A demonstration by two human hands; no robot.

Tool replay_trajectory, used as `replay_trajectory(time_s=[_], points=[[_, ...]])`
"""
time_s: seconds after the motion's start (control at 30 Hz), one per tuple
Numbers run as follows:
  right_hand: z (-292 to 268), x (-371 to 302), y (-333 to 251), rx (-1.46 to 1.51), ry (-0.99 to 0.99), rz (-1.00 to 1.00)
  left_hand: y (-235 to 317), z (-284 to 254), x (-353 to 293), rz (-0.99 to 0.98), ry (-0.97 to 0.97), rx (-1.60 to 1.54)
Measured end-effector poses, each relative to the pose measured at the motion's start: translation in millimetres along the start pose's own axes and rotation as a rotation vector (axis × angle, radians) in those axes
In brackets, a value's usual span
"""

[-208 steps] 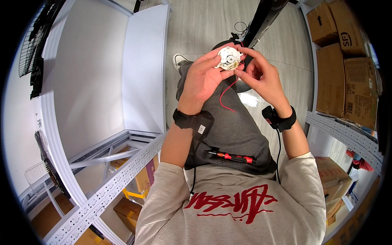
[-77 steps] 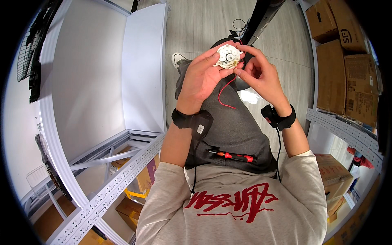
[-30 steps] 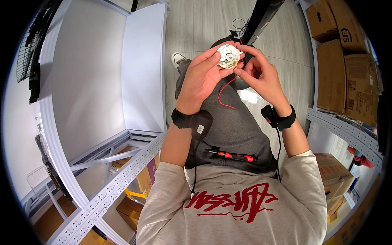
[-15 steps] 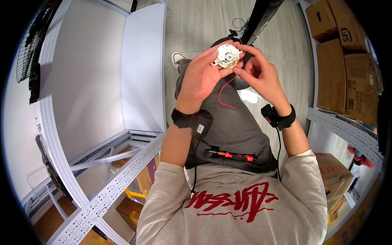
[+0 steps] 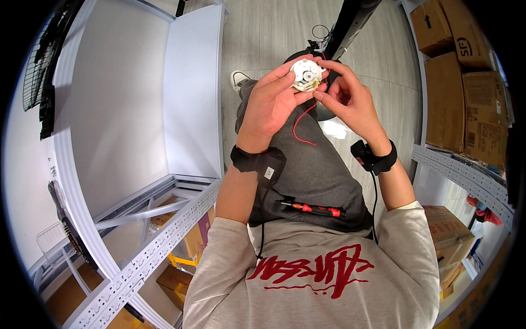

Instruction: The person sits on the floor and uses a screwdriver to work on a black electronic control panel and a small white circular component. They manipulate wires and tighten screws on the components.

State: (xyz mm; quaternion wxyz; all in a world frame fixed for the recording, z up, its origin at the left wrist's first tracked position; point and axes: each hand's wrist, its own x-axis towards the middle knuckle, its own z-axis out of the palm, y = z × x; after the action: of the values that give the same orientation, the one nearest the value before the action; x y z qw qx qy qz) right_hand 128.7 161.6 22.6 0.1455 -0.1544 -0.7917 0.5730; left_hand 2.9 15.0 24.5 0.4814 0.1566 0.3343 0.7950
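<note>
A small round white gear housing [image 5: 309, 77], open on its upper face so that pale gears show inside, is held over my lap. My left hand [image 5: 269, 104] cradles it from the left and beneath, its thumb resting on the near left part of the housing. On the other side, my right hand [image 5: 355, 104] grips the housing's right edge between index finger and thumb, the other fingers curled in. A thin red wire [image 5: 295, 130] hangs from the lower right of the housing in a curve over my trouser leg.
A red and black screwdriver [image 5: 313, 209] lies across my lap. Black straps with boxes and cables are on both wrists. A white shelf panel [image 5: 194, 93] stands left, cardboard boxes [image 5: 445, 101] on a rack right. A black post [image 5: 350, 24] rises ahead.
My left thumb has moved up onto the housing's face and covers its left mounting ear. The housing has turned slightly; my right hand stays nearly still.
</note>
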Motion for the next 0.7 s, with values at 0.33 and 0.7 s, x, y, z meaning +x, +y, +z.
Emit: replay_trajectory(time_s=[0.33, 0.7], points=[[0.8, -0.2, 2.2, 0.008, 0.003, -0.013, -0.8, -1.3, -0.2, 0.004, -0.010, 0.003], [0.8, -0.7, 2.3, 0.017, -0.003, 0.000, -3.1, -4.0, 0.2, 0.017, -0.007, 0.016]])
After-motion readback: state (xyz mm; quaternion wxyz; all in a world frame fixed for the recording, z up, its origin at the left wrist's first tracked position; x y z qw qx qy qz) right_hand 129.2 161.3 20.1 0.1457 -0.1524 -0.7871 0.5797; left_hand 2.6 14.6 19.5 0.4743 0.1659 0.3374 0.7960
